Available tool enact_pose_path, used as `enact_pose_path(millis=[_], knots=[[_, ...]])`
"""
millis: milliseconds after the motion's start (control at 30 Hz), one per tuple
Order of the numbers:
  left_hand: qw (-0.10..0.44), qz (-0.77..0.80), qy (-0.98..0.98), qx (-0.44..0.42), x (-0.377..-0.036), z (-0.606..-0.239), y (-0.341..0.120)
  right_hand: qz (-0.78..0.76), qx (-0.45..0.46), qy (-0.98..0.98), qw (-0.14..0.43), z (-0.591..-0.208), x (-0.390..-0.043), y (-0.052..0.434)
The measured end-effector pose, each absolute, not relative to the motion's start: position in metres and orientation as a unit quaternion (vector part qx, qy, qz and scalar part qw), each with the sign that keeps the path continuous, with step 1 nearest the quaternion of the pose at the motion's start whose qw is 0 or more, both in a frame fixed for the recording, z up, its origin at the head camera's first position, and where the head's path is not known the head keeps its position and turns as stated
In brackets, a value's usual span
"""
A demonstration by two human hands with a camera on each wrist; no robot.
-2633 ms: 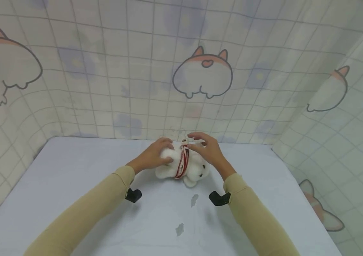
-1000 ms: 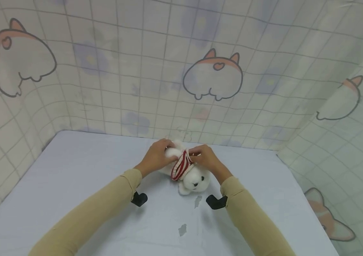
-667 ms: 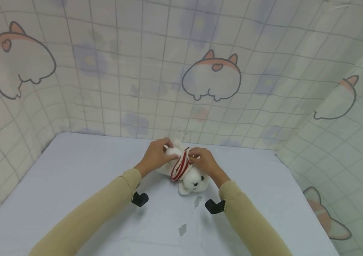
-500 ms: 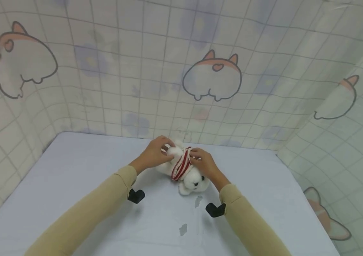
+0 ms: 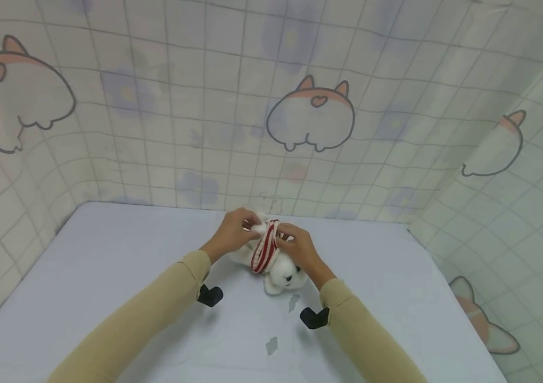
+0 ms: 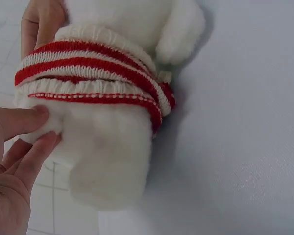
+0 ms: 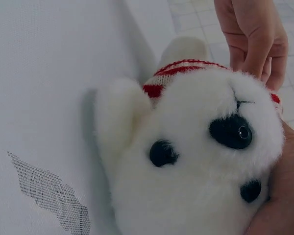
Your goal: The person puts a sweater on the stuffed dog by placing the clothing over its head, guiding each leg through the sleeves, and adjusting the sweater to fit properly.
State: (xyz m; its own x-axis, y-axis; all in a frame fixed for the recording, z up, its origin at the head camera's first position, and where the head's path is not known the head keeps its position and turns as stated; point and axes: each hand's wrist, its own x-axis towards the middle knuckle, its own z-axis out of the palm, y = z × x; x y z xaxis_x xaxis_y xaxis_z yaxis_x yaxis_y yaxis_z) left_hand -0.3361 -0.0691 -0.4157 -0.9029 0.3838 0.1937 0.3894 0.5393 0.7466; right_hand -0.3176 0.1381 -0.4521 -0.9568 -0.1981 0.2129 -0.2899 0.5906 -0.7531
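Gradually, the red-and-white striped garment [image 5: 264,250] was worked further along the white plush toy [image 5: 278,269], which lay on the pale blue table [image 5: 108,276] near its far edge. The toy's rear was gripped by the left hand [image 5: 233,231] while the garment's band was pinched by the right hand [image 5: 297,247], the two hands kept close together. Compared with a second earlier, the band had been bunched tighter round the body, so the dressing appeared partly advanced.

A small makeshift recording booth, homely in look: a pale lavender cloth-covered tabletop [image 5: 108,276] is walled at its far edge and both side edges by a hanging cream grid-patterned cloth printed with cartoon corgi rumps [image 5: 310,114] and faint purple flowers.
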Motion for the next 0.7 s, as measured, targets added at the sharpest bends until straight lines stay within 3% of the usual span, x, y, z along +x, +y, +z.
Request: enact_pose_path(millis=[200, 467, 700], knots=[[-0.006, -0.439, -0.869, -0.228, -0.341, -0.418, -0.065, 0.422, 0.139, -0.893, 0.075, -0.454, -0.320, 0.134], [-0.089, -0.502, -0.834, -0.212, -0.348, -0.427, -0.065, 0.411, 0.140, -0.897, 0.085, -0.458, -0.323, 0.133], [-0.034, -0.502, -0.841, -0.197, -0.352, -0.427, -0.056, 0.421, 0.129, -0.894, 0.085, -0.459, -0.323, 0.132]])
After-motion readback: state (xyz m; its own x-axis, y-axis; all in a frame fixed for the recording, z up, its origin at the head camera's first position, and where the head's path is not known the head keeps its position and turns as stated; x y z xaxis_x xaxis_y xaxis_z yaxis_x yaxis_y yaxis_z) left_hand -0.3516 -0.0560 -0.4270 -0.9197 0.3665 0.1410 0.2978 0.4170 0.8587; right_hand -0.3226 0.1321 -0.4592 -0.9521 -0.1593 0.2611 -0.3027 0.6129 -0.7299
